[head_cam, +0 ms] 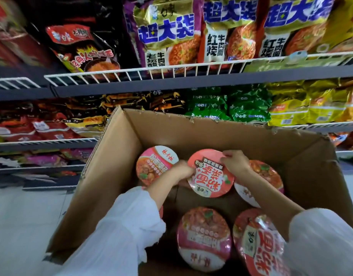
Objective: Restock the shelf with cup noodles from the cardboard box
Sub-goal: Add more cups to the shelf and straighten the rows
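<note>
An open cardboard box stands in front of the shelves and holds several round cup noodles with pink and red lids. Both my hands hold one red-lidded cup noodle in the middle of the box. My left hand grips its left edge and my right hand grips its upper right edge. Other cups lie around it: one at the back left, one behind my right wrist, and two near the front.
Wire-fronted shelves rise behind the box, packed with bagged instant noodles: gold and purple bags on the upper shelf, green bags and yellow bags lower down. Pale floor tiles lie to the left of the box.
</note>
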Demonstrator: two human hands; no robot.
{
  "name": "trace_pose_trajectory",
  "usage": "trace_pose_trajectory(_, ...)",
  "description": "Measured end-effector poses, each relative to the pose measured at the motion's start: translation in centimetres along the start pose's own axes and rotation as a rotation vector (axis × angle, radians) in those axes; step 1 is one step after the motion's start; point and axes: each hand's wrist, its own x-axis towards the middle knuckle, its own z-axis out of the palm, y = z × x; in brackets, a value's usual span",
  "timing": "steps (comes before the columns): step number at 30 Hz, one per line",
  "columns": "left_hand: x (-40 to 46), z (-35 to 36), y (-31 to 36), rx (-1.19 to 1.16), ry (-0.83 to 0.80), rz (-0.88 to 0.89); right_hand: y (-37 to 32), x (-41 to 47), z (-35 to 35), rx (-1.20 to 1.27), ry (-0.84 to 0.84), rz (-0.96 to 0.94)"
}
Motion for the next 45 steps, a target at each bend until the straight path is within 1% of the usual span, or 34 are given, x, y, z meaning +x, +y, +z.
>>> trace_pose_trajectory(2, -1.2, -1.4, 0.5, 0.001, 0.038, 0.025, -1.4, -0.8, -1.3, 0.037, 0.025, -0.066)
trace_pose_trajectory(4, -2.6, -3.4, 0.9, 0.033, 0.095, 0.073, -3.0, -1.7, -2.3, 0.068, 0.013, -0.125)
trace_pose_trajectory(6, -4.1, -5.7, 0.8, 0.073, 0.204, 0.137, -4.4, -2.4, -2.3, 0.118, -0.009, -0.185)
trace_pose_trajectory(8, -5.5, -8.0, 0.1, 0.151, 0.35, 0.175, -5.5, -2.9, -1.4, 0.197, -0.033, -0.216)
trace_pose_trajectory(10, -6.2, -9.6, -1.0, 0.127, 0.45, 0.195, -6.5, -3.3, 0.1, 0.263, -0.074, -0.225)
trace_pose_trajectory(12, -6.3, -10.7, -2.3, 0.085, 0.5, 0.176, -7.5, -3.4, 2.0, 0.308, -0.112, -0.218)
trace_pose_trajectory(15, -5.5, -11.1, -4.5, 0.087, 0.524, 0.082, -8.5, -3.5, 4.8, 0.357, -0.156, -0.174)
trace_pose_trajectory(17, -4.8, -10.9, -5.7, 0.028, 0.55, 0.017, -8.5, -3.2, 6.4, 0.381, -0.176, -0.117)
trace_pose_trajectory(19, -4.1, -10.5, -6.5, -0.085, 0.519, -0.055, -8.1, -3.0, 7.5, 0.424, -0.208, -0.033)
trace_pose_trajectory(20, -3.6, -10.3, -6.9, -0.212, 0.467, -0.091, -7.8, -2.8, 7.9, 0.459, -0.248, 0.019)
trace_pose_trajectory(22, -2.7, -10.0, -7.4, -0.545, 0.297, -0.164, -7.7, -2.9, 8.2, 0.506, -0.356, 0.101)
trace_pose_trajectory(24, -2.0, -10.1, -7.9, -0.708, 0.19, -0.183, -7.8, -3.4, 8.3, 0.549, -0.456, 0.125)
trace_pose_trajectory(27, -2.6, -10.1, -8.3, -0.785, 0.121, -0.137, -7.6, -3.3, 9.2, 0.634, -0.532, 0.122)
trace_pose_trajectory(31, -2.7, -9.8, -8.7, -0.876, 0.063, -0.081, -7.8, -3.2, 9.8, 0.651, -0.522, 0.101)
trace_pose_trajectory(36, -3.0, -9.6, -8.4, -0.862, 0.105, -0.073, -7.6, -3.8, 8.8, 0.593, -0.495, 0.051)
trace_pose_trajectory(40, -4.9, -9.3, -7.3, -0.837, 0.151, -0.055, -8.4, -5.8, 6.4, 0.541, -0.449, -0.054)
trace_pose_trajectory(42, -6.5, -9.3, -6.5, -0.823, 0.174, -0.033, -9.0, -7.3, 5.0, 0.538, -0.438, -0.115)
trace_pose_trajectory(45, -9.4, -9.6, -4.9, -0.809, 0.19, 0.05, -9.7, -9.7, 2.7, 0.532, -0.408, -0.174)
